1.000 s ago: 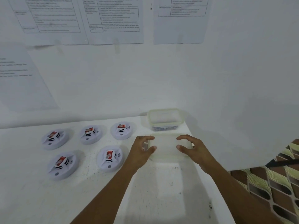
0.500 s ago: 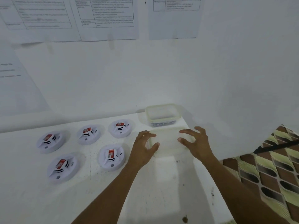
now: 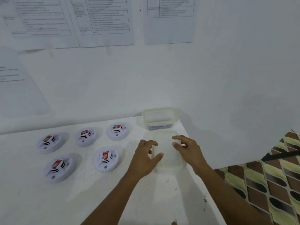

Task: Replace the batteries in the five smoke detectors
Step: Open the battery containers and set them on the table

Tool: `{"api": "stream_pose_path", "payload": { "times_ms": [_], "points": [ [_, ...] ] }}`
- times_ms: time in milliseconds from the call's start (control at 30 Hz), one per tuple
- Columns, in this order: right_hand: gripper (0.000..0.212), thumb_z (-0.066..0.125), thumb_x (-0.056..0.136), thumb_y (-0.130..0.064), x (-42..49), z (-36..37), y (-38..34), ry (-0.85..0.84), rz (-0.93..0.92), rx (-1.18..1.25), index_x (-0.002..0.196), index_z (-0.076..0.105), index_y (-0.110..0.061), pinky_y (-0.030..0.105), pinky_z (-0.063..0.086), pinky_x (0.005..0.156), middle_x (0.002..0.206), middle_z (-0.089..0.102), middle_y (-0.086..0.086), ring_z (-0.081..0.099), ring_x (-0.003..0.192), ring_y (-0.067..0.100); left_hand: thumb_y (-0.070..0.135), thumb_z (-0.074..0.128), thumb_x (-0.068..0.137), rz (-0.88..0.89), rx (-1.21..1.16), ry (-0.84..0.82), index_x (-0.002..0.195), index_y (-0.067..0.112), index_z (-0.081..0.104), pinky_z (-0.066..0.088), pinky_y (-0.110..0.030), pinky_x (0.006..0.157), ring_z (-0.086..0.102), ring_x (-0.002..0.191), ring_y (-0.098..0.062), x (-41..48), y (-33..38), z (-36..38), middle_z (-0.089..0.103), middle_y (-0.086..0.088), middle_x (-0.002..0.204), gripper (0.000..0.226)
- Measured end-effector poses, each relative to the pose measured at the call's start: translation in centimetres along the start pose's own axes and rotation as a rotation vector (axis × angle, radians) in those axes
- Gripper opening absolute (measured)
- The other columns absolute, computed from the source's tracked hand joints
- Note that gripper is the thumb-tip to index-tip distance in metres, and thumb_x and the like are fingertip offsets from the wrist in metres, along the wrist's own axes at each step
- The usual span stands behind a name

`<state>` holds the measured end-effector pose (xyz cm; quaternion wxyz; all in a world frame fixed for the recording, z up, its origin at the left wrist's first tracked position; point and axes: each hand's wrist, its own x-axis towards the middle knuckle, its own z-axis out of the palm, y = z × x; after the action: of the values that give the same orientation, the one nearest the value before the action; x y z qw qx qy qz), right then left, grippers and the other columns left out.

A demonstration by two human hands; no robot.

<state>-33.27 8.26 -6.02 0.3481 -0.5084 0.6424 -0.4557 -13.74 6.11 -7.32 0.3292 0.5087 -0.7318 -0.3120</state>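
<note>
Clear tub (image 3: 168, 158) sits near the bench's (image 3: 113, 200) right edge; left hand (image 3: 144, 159) and right hand (image 3: 188, 148) flank it, fingers loosely curled, gripping nothing; lidded tub (image 3: 159, 116) behind, smoke detectors (image 3: 106, 159) leftward

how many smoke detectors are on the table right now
5, all on the white table. Back row: back-left detector, back-middle detector, back-right detector. Front row: front-left detector, front-right detector. None seems hidden.

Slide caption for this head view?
The left hand and right hand poised at the near clear container, five smoke detectors beside it on the table.
</note>
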Motion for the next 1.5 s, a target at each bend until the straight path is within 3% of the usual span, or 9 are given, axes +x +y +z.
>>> {"api": "stream_pose_path", "payload": {
  "times_ms": [267, 467, 600, 767, 933, 1000, 1100, 1333, 1500],
  "points": [
    [0.020, 0.067, 0.093, -0.022, 0.4, 0.0, 0.3, -0.191, 0.059, 0.165, 0.102, 0.070, -0.040, 0.047, 0.052, 0.098, 0.123, 0.061, -0.016, 0.055, 0.113, 0.020, 0.025, 0.076, 0.081, -0.289, -0.460, -0.144, 0.101, 0.039, 0.061, 0.056, -0.042, 0.086, 0.061, 0.101, -0.023, 1.9, 0.7, -0.8, 0.062, -0.003, 0.114, 0.029],
    [0.016, 0.063, 0.094, -0.021, 0.7, 0.1, 0.3, -0.190, 0.030, 0.084, 0.100, 0.067, -0.036, 0.043, 0.051, 0.096, 0.117, 0.061, -0.020, 0.057, 0.105, 0.020, 0.021, 0.072, 0.085, -0.329, -0.504, -0.224, 0.101, 0.034, 0.060, 0.055, -0.050, 0.088, 0.061, 0.103, -0.031, 2.1, 0.8, -0.8, 0.063, -0.011, 0.112, 0.024],
    [0.012, 0.062, 0.094, -0.026, 0.7, 0.4, 0.5, -0.131, -0.016, -0.045, 0.093, 0.064, -0.038, 0.035, 0.049, 0.093, 0.108, 0.060, -0.024, 0.055, 0.101, 0.014, 0.019, 0.071, 0.085, -0.315, -0.548, -0.263, 0.100, 0.030, 0.059, 0.054, -0.049, 0.086, 0.063, 0.099, -0.034, 2.2, 0.4, -0.9, 0.065, -0.016, 0.109, 0.021],
    [0.014, 0.061, 0.095, -0.026, 0.5, 0.7, 0.7, -0.112, 0.010, 0.015, 0.096, 0.065, -0.039, 0.042, 0.049, 0.101, 0.112, 0.056, -0.031, 0.050, 0.112, 0.008, 0.029, 0.067, 0.088, -0.198, -0.296, -0.047, 0.091, 0.028, 0.059, 0.045, -0.027, 0.071, 0.052, 0.081, -0.012, 1.8, 1.1, -0.5, 0.058, 0.009, 0.087, 0.009],
    [0.016, 0.063, 0.094, -0.028, -1.1, 2.0, 1.2, 0.082, 0.102, 0.189, 0.102, 0.066, -0.042, 0.043, 0.060, 0.083, 0.120, 0.060, -0.008, 0.057, 0.111, 0.022, 0.046, 0.072, 0.081, -0.223, -0.205, -0.120, 0.135, 0.044, 0.043, 0.041, -0.028, 0.096, 0.044, 0.115, -0.008, 0.4, 0.6, -1.1, 0.043, 0.012, 0.123, 0.062],
    [0.020, 0.066, 0.093, -0.025, -1.9, 2.6, 1.1, 0.097, 0.178, 0.252, 0.106, 0.066, -0.041, 0.035, 0.062, 0.072, 0.120, 0.054, 0.000, 0.060, 0.103, 0.023, 0.042, 0.074, 0.080, -0.194, -0.178, -0.146, 0.136, 0.042, 0.043, 0.038, -0.025, 0.097, 0.042, 0.118, -0.009, -0.6, 0.3, -1.3, 0.041, 0.011, 0.128, 0.064],
    [0.029, 0.072, 0.088, -0.028, -1.8, 2.1, 1.0, 0.131, 0.093, 0.011, 0.113, 0.066, -0.040, 0.029, 0.051, 0.087, 0.124, 0.041, 0.001, 0.053, 0.104, 0.017, 0.031, 0.076, 0.081, -0.151, -0.211, -0.199, 0.131, 0.041, 0.049, 0.032, -0.020, 0.099, 0.040, 0.124, -0.007, -0.5, -0.2, -2.6, 0.040, 0.012, 0.137, 0.057],
    [0.027, 0.079, 0.080, -0.037, 1.2, -2.1, 0.3, -0.137, 0.045, -0.093, 0.103, 0.068, -0.047, 0.042, 0.050, 0.098, 0.125, 0.059, -0.022, 0.055, 0.117, 0.020, 0.025, 0.078, 0.079, -0.184, -0.189, -0.100, 0.121, 0.035, 0.058, 0.050, -0.033, 0.089, 0.056, 0.107, -0.015, 2.9, -0.9, -5.0, 0.052, 0.005, 0.130, 0.047],
    [0.026, 0.079, 0.080, -0.035, 1.1, -2.3, -0.3, -0.157, 0.051, -0.089, 0.103, 0.069, -0.042, 0.025, 0.054, 0.071, 0.126, 0.052, -0.007, 0.056, 0.106, 0.016, 0.027, 0.073, 0.084, -0.152, -0.175, -0.034, 0.111, 0.039, 0.063, 0.053, -0.034, 0.089, 0.059, 0.099, -0.010, 2.3, -1.8, -4.1, 0.060, 0.010, 0.123, 0.030]
  ]
}}
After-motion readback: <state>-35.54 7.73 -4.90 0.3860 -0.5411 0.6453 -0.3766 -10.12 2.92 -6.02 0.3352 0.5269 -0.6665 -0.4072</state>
